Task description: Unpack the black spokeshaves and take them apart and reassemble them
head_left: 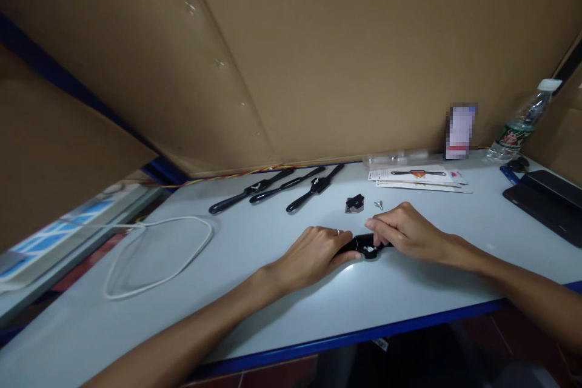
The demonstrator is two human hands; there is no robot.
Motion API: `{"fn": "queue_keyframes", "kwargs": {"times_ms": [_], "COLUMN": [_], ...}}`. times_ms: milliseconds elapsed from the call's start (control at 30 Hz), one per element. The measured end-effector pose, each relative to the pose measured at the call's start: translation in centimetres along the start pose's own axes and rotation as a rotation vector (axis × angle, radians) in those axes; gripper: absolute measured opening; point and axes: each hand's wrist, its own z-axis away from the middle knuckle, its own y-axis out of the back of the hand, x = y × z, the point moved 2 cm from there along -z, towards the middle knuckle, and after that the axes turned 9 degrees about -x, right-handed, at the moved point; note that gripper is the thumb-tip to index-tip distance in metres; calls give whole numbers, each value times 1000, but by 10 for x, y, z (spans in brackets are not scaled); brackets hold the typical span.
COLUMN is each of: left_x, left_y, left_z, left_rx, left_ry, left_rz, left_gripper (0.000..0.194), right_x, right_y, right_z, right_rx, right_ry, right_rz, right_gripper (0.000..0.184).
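Observation:
A black metal spokeshave point(370, 251) lies across the table in front of me, silvery hardware showing at its middle. My left hand point(318, 248) is closed around its left handle, thumb along the near side. Over the right part of the body, my right hand point(402, 231) is closed in a pinch; whatever its fingertips hold is hidden. Just beyond the hands are a small stack of dark metal plates point(354, 202) and some small silvery screws point(379, 205). Farther left rest a black spokeshave point(315, 190), a bare spokeshave body point(286, 185) and another spokeshave point(250, 191).
Printed cards point(416, 176) and clear plastic packaging point(402, 159) lie at the back. A water bottle point(518, 127) and a black device point(548, 203) are at the right. A white cable point(204, 254) loops on the left. Cardboard walls point(341, 54) enclose the table.

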Motion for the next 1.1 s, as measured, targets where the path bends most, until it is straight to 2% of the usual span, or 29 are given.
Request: {"fn": "queue_keyframes", "kwargs": {"times_ms": [100,167,267,400,467,567,733,800,967,1100], "left_x": [0,0,0,0,0,0,1,1,1,1], "left_y": [0,0,0,0,0,0,0,0,0,-1], "left_z": [1,1,1,0,0,0,0,0,0,0], "left_rx": [-10,-13,-13,-16,-20,-28,-30,-27,-7,-30], "left_ry": [-12,-6,6,2,5,9,13,11,-2,12], "left_rz": [36,28,-7,-7,-8,-21,-38,-38,-34,-43], "left_gripper": [68,66,66,68,69,69,64,64,67,67], "right_x": [-1,-1,1,0,-1,-3,-3,-3,0,0], "right_y": [-3,-2,3,2,1,2,8,9,4,3], "right_z": [0,0,-1,-1,-1,0,-1,0,2,2], "right_rx": [-144,-122,-14,-92,-107,-99,5,-15,-158,-151], "right_ry": [-26,-32,15,75,71,67,80,60,50,45], "right_rz": [-198,-230,-64,113,127,28,45,71,211,253], "right_gripper": [51,49,38,35,36,38,39,39,36,35]}}
